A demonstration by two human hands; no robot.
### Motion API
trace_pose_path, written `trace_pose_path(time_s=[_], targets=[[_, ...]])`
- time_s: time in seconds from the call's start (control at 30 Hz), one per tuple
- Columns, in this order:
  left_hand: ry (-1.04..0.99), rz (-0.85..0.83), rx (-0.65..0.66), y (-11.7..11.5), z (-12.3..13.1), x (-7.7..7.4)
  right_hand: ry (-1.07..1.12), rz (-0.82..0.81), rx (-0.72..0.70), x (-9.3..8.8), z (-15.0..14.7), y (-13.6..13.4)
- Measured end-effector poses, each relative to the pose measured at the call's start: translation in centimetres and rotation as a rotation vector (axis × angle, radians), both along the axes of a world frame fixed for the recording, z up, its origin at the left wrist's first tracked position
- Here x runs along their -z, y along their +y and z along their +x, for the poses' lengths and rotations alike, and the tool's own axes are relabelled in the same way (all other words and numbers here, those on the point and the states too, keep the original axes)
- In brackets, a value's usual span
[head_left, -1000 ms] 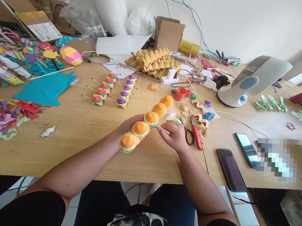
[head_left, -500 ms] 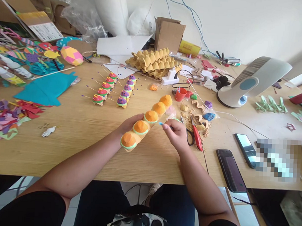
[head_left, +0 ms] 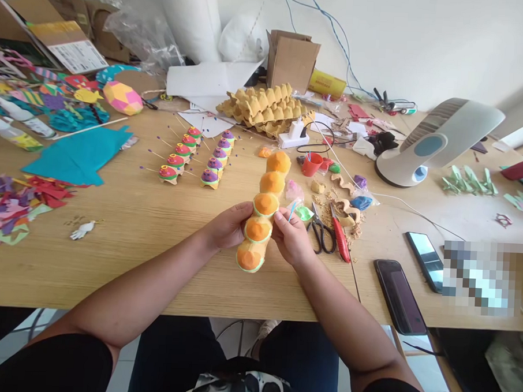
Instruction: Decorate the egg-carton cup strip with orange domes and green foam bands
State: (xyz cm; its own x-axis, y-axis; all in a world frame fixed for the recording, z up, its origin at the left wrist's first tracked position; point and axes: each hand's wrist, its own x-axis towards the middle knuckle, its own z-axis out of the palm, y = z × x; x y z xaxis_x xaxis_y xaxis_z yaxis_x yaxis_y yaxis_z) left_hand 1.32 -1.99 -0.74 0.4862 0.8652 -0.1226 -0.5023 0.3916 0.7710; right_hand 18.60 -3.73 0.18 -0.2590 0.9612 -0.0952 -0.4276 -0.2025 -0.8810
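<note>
Between my hands is an egg-carton strip (head_left: 265,204), a row of several cups with orange clay on their tops. Pale green bands edge the nearer cups. My left hand (head_left: 231,226) is closed on the strip's left side. On its right side my right hand (head_left: 292,236) pinches the edge, and a thin blue stick (head_left: 292,210) pokes up from that same hand. Beyond my left hand stand two finished-looking strips, a red and green one (head_left: 180,155) and a purple one (head_left: 218,158), with pins sticking out. A lump of light green clay (head_left: 304,213) lies beside my right hand.
Black scissors (head_left: 323,233) and a red utility knife (head_left: 340,237) lie to the right, among carton scraps. Behind are stacked egg cartons (head_left: 265,106) and a power strip (head_left: 293,138). A white fan (head_left: 432,140) and two phones (head_left: 400,297) are farther right; paper scraps (head_left: 22,206) lie left.
The orange-topped strip has turned from slanting to nearly upright in view. My right hand has moved left and down onto its edge, uncovering the green clay and scissors.
</note>
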Motion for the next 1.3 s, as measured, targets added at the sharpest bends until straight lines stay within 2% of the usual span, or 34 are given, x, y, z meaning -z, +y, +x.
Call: trace_pose_path(time_s=[0.17, 0.33, 0.47, 0.7, 1.1, 1.3], targets=[[-0.027, -0.018, 0.032, -0.04, -0.04, 0.92, 0.035, -0.022, 0.028, 0.60, -0.04, -0.08], [-0.058, -0.020, 0.052, -0.11, 0.12, 0.78, 0.026, -0.040, 0.026, 0.67, -0.03, -0.09], [-0.060, -0.011, 0.042, -0.09, 0.21, 0.67, 0.068, -0.099, 0.012, 0.22, 0.09, -0.13], [-0.063, 0.037, 0.051, -0.16, 0.25, 0.29, 0.155, -0.101, -0.042, -0.12, 0.25, -0.38], [-0.085, 0.060, 0.075, 0.08, 0.55, 0.48, 0.151, -0.128, 0.034, -0.14, 0.36, -0.07], [-0.058, 0.060, 0.063, 0.03, 0.36, 0.58, 0.179, -0.112, 0.002, -0.02, 0.36, -0.22]])
